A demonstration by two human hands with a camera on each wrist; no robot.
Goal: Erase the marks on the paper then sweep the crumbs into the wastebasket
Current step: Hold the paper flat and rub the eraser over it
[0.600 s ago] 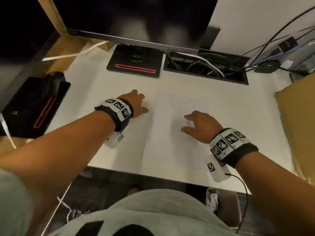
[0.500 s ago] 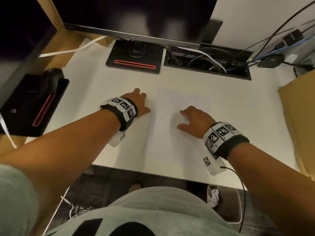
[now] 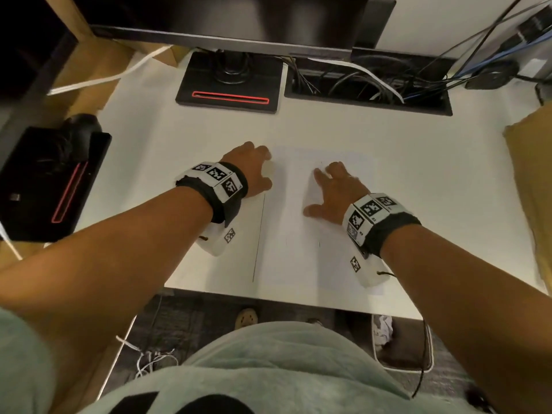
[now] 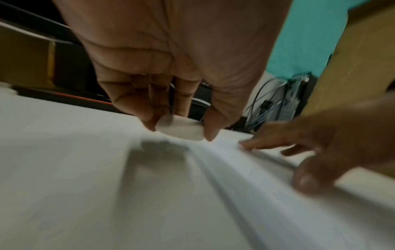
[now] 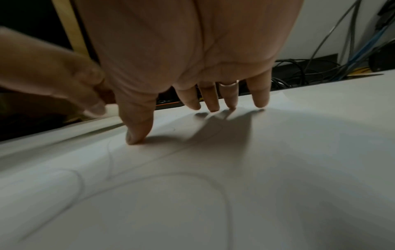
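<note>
Left hand (image 4: 171, 71) pinched the white eraser (image 4: 179, 129) at the paper's (image 3: 298, 249) far-left edge on the counter (image 3: 179, 138); right hand (image 3: 334, 189) lay splayed flat on the sheet, just right. The pencil marks (image 5: 149, 179) ran nearer, under the right wrist.

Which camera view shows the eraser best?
The left wrist view: the white eraser sits pinched in the left hand. The head view shows only a pale corner; in the right wrist view it cannot be made out.

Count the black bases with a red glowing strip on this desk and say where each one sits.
2. One black rectangular base with a red strip sits at the back of the white desk, under the monitor. The other lies off the desk's left edge, beside the left arm. Others may be hidden outside the view.
</note>
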